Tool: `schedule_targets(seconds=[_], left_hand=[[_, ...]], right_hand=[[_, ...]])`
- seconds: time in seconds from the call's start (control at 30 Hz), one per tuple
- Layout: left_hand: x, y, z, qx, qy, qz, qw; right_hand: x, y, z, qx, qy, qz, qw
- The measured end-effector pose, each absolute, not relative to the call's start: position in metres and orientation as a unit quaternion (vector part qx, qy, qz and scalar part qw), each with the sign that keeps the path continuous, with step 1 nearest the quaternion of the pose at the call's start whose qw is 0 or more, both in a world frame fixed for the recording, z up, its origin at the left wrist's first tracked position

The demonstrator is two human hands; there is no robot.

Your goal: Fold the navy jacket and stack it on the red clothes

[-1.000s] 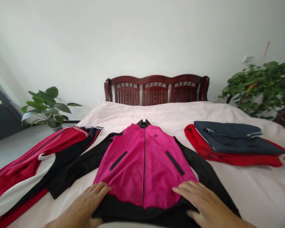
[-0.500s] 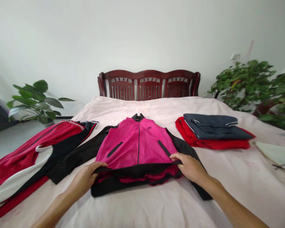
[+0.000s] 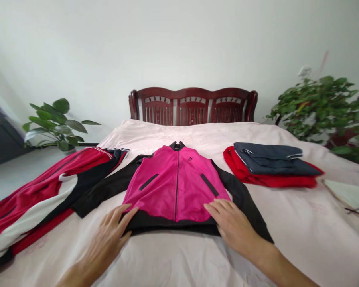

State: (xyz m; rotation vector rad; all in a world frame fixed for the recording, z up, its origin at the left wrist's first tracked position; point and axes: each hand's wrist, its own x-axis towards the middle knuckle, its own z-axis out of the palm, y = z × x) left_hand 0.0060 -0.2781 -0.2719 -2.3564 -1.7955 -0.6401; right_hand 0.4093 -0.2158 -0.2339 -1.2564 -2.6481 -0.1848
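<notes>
A pink track jacket [image 3: 176, 185] with black sleeves, collar and hem lies flat, front up and zipped, spread in the middle of the bed [image 3: 287, 239].

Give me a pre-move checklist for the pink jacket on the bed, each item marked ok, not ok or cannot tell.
1. Pink jacket lies front up, zip closed along the middle: ok.
2. Left hand flat at the hem's left corner, fingers open, no grip on the cloth: ok.
3. Right hand flat at the hem's right corner, fingers open: ok.
4. Both black sleeves spread out to the sides, free of the body: ok.
5. Left sleeve clear of the red and white garment: not ok, they touch or overlap.
6. Cloth under the jacket's back smooth: cannot tell, hidden.
</notes>
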Motion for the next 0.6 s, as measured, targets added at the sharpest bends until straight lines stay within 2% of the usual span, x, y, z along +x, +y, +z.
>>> schedule_targets(seconds=[0.07,0.2,0.4,0.5,0.6], left_hand=[[0.023,-0.287,-0.270,-0.827,-0.516,-0.214,0.060],[0.068,-0.293,-0.269,-0.923,-0.352,-0.156,-0.018],[0.123,-0.263,-0.276,-0.892,-0.432,-0.108,0.083],[0.136,-0.249,-0.276,-0.879,-0.462,-0.053,0.101],[0.137,-0.246,-0.272,-0.885,-0.446,-0.062,0.118]], right_hand=[[0.384,-0.218,-0.232,-0.405,-0.907,-0.065,0.098],[0.346,-0.208,-0.226,-0.386,-0.920,-0.039,0.059],[0.334,-0.182,-0.203,-0.444,-0.891,-0.050,0.082],[0.333,-0.176,-0.199,-0.444,-0.887,-0.073,0.102],[0.332,-0.172,-0.203,-0.449,-0.883,-0.079,0.111]])
